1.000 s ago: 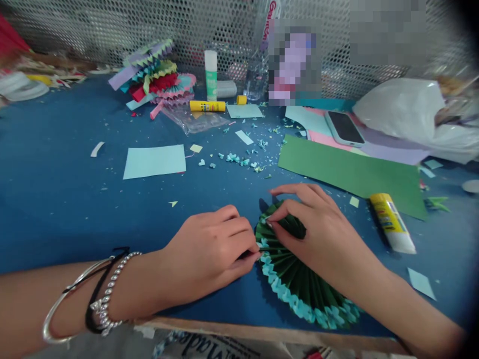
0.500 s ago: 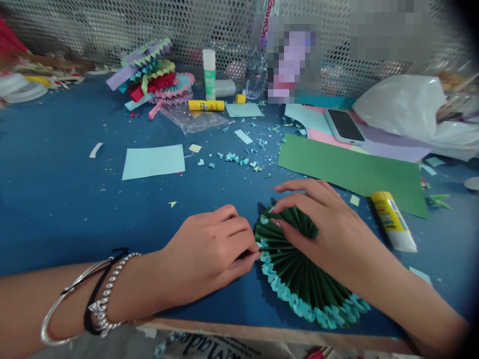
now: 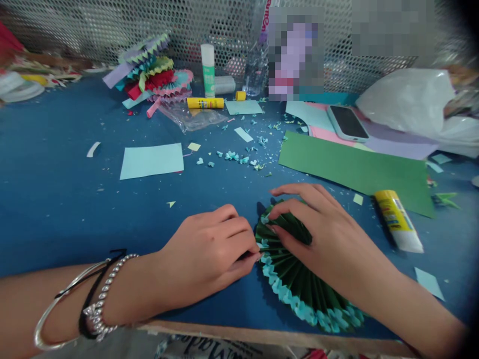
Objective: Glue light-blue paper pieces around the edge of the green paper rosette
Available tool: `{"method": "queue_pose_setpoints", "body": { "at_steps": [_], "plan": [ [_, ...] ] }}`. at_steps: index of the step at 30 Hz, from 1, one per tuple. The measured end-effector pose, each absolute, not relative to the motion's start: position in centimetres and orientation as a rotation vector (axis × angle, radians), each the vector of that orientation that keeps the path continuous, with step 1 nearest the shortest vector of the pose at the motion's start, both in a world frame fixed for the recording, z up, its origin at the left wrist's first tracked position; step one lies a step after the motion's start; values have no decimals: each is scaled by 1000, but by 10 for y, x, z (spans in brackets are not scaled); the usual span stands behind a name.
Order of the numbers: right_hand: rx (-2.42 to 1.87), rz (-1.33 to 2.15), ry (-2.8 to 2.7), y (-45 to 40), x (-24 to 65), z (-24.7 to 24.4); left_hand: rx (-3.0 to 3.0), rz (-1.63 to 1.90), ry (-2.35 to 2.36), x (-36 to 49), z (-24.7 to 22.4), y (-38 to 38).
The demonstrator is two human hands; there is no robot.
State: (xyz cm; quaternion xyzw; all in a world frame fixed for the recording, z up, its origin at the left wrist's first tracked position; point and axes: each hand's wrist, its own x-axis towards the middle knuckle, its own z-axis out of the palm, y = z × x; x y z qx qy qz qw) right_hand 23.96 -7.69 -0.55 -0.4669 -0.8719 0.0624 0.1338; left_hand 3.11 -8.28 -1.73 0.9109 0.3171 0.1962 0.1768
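A pleated dark green paper fan (image 3: 299,286) with a light blue scalloped edge lies flat on the blue table (image 3: 56,199) near its front edge. My left hand (image 3: 209,252) is curled, its fingertips pinching the fan's left edge. My right hand (image 3: 318,229) lies spread on top of the fan, fingertips pressing the folds near the left rim. A bracelet and a bangle circle my left wrist.
A yellow glue stick (image 3: 398,219) lies right of the fan beside a green paper strip (image 3: 355,167). A light blue sheet (image 3: 151,159), small blue paper bits (image 3: 232,157), a phone (image 3: 348,122), finished colourful fans (image 3: 153,75), two more glue sticks (image 3: 205,102) and a mesh wall sit behind.
My right hand has shifted slightly over the fan's folds, lifting and then pressing down again. My left hand has stayed put.
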Motion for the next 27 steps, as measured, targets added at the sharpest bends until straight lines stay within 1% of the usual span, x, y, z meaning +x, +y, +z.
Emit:
{"method": "queue_pose_setpoints", "body": {
  "at_steps": [27],
  "plan": [
    [-1386,179,-2582,-78,240,-8,2579,536,886,31,-17,-82]
  ]
}}
